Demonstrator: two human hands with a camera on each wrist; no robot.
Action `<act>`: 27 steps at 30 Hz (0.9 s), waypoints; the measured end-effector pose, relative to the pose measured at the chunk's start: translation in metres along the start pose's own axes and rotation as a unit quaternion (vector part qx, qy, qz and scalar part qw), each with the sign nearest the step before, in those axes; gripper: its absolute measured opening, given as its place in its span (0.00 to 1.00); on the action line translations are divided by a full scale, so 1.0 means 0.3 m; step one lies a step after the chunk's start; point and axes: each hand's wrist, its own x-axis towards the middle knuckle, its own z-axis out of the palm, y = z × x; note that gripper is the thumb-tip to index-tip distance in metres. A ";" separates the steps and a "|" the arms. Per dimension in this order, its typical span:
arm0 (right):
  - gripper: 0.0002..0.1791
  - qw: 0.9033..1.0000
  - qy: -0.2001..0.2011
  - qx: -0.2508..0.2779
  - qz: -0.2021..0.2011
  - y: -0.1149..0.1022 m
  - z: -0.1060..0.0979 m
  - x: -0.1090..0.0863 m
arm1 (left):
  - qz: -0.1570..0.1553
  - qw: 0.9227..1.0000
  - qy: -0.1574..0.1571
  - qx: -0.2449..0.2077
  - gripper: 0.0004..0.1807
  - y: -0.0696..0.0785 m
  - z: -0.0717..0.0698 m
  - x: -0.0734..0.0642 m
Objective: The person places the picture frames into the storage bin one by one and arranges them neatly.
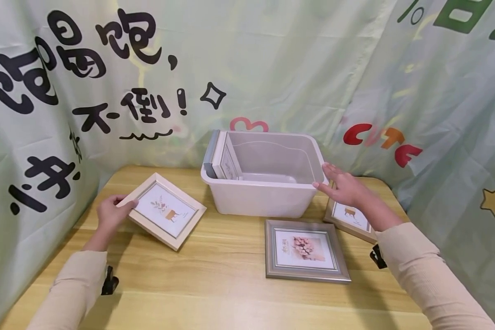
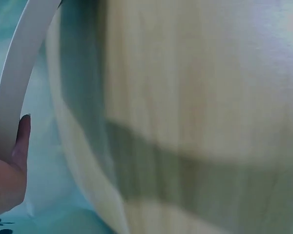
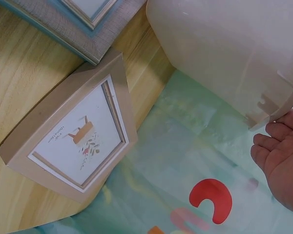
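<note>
L hand (image 1: 114,213) pinches pale frame (image 1: 167,211) by its edge, L of bin (image 1: 264,199), prob. for control; R hand (image 1: 344,185), loosely extended, touches bin, prob. steadying it; upright frames (image 1: 229,160) inside lean left, maybe saving room.

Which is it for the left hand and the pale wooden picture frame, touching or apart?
Touching. The head view shows the left hand gripping the pale wooden picture frame at one corner, thumb on its front.
</note>
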 end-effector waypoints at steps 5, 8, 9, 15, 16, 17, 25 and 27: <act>0.43 1.000 -0.001 -0.003 -0.001 -0.001 -0.002 0.001 | -0.044 0.995 -0.004 -0.085 0.23 0.074 -0.013 0.000; 0.43 1.000 -0.002 -0.003 0.000 -0.001 -0.002 0.000 | -0.085 0.987 -0.004 -0.139 0.22 0.118 -0.015 0.002; 0.43 1.000 -0.003 -0.003 0.001 -0.001 -0.002 -0.001 | -0.096 0.983 -0.001 -0.154 0.21 0.131 -0.016 0.001; 0.43 1.000 -0.004 -0.006 0.001 -0.007 -0.002 0.000 | -0.094 0.974 -0.001 -0.204 0.05 0.195 -0.027 -0.007; 0.43 1.000 -0.003 -0.006 0.002 -0.008 -0.002 0.001 | -0.086 0.974 -0.004 -0.207 0.06 0.207 -0.027 -0.009; 0.43 1.000 -0.002 -0.007 0.003 -0.009 -0.002 0.001 | -0.080 0.975 -0.007 -0.208 0.06 0.220 -0.028 -0.012; 0.43 1.000 -0.002 -0.010 0.003 -0.008 -0.003 0.001 | 0.003 0.993 0.037 -0.116 0.18 0.324 -0.007 -0.051; 0.42 1.000 -0.002 -0.009 0.001 -0.008 -0.003 0.001 | 0.034 0.991 0.056 -0.113 0.15 0.339 0.004 -0.061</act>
